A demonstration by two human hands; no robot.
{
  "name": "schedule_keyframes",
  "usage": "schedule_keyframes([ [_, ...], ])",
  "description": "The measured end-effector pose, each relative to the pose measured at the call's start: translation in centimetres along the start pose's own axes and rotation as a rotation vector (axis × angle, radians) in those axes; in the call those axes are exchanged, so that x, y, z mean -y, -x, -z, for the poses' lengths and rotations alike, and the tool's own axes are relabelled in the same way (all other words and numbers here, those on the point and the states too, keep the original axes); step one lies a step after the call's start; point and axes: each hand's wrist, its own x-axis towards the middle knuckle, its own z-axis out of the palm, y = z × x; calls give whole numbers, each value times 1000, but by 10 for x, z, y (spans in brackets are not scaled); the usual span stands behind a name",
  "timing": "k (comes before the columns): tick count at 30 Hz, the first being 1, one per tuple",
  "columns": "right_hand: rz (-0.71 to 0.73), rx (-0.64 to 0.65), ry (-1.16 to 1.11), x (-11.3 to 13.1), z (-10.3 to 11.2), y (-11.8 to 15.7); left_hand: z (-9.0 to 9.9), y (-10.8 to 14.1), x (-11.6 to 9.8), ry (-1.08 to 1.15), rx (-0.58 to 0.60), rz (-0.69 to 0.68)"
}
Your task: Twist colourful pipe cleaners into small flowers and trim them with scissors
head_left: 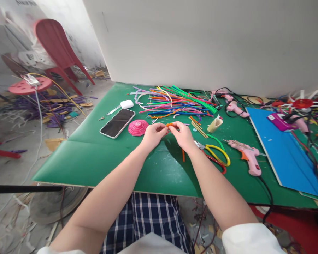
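Observation:
Over the green table, my left hand [156, 133] and my right hand [180, 134] meet at the fingertips. Both pinch a small orange pipe cleaner piece [170, 125], whose shape is mostly hidden by the fingers. Just left of my left hand lies a pink ribbed dome [138, 127]. Near my right wrist are scissors [217, 154] with one yellow and one red handle loop. A short orange pipe cleaner [183, 155] lies beneath my right hand. Beyond the hands spreads a heap of colourful pipe cleaners [175, 102].
A phone [117, 123] and a white rounded item [127, 104] lie at left. On the right are a pink glue gun [245, 155], a beige tube [215, 124], a blue board [283, 148] and a purple box [281, 121] with cables. A pale panel [201, 42] stands behind the table.

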Motion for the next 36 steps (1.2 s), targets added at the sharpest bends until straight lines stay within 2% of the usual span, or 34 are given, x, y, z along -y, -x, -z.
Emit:
schedule_keyframes([
  [7, -26, -7, -87, -6, -2, -3, 1, 1, -1, -105, -43, -38],
  [10, -71, -23, -204, -12, -3, -6, 1, 1, -6, -37, -43, 22],
  [14, -122, -35, -286, -15, -3, -7, 0, 2, -13, 164, -52, 148],
  [16, -118, -27, -264, -14, -2, -6, 0, 2, -14, 226, -56, 137],
  [21, -83, -35, -168, -12, 0, -4, 0, 1, -10, 214, -77, 72],
  [26, -70, -55, -174, -12, 3, -4, 1, 0, -8, 250, -112, 84],
  [36, 16, -59, 89, -2, 2, -1, -1, 1, -6, 173, -54, 147],
])
